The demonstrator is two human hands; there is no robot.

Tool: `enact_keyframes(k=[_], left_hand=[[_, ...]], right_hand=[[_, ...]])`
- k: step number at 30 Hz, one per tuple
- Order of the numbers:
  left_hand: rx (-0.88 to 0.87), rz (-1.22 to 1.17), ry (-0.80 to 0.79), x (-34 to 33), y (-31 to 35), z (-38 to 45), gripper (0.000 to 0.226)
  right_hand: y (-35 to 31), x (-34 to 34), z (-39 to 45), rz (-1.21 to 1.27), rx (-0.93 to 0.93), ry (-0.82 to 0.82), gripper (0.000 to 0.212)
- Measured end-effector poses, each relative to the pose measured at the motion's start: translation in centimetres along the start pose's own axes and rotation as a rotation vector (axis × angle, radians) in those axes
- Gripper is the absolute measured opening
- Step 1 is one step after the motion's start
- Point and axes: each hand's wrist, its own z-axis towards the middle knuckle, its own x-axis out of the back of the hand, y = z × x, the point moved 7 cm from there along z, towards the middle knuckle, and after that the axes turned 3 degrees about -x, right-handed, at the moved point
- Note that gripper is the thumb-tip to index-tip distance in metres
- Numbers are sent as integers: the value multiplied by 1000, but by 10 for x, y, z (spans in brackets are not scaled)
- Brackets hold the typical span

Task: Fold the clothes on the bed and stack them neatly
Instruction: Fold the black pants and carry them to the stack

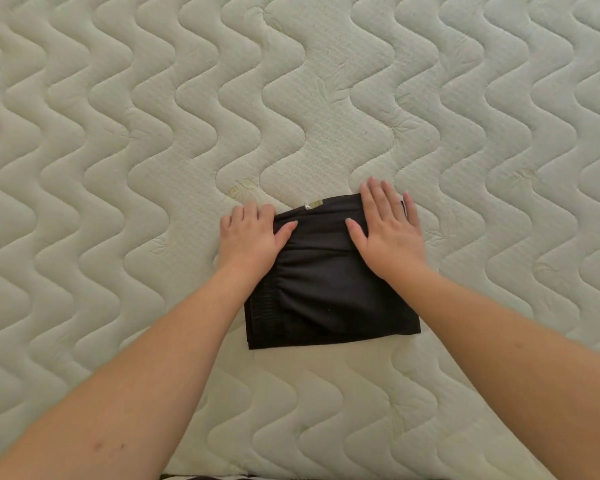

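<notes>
A black garment (pixel 329 289), folded into a small rectangle, lies on the pale quilted mattress (pixel 118 168) just in front of me. Its gathered elastic waistband shows at the left side and a small tan label peeks out at the far edge. My left hand (pixel 250 237) sits at the garment's far left corner, thumb on the cloth and fingers curled over the edge onto the mattress. My right hand (pixel 385 230) lies flat with straight, spread fingers, pressing the far right part of the garment.
The mattress with its wavy stitching fills the whole view on every side of the garment. A dark strip of something shows at the very bottom edge (pixel 194 477), below the mattress edge.
</notes>
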Motion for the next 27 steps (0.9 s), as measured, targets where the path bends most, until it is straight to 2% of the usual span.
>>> enact_keyframes(k=[6,9,11,13,16,21,27], left_hand=[[109,23,37,11,0,-4,59],[38,-25,210,32,29,-15,54],[-54,-56,285,36,58,-25,53],[-81,-77,219,21,72,-35,56],[-36,-35,89,-14,61,-42,62],[-31,5,95,-30,55,-35,65],[-45,-17,81,-26,54,-36,64]], right_hand=[[3,1,1,29,-75,-28,67],[-9,20,-4,126,-112,90,61],[-31,30,-10,173,-31,192,59],[-49,24,-15,189,59,202,57],[-51,-4,-16,99,127,81,58],[-37,-14,-11,24,150,69,64],[11,-10,-20,20,34,32,67]])
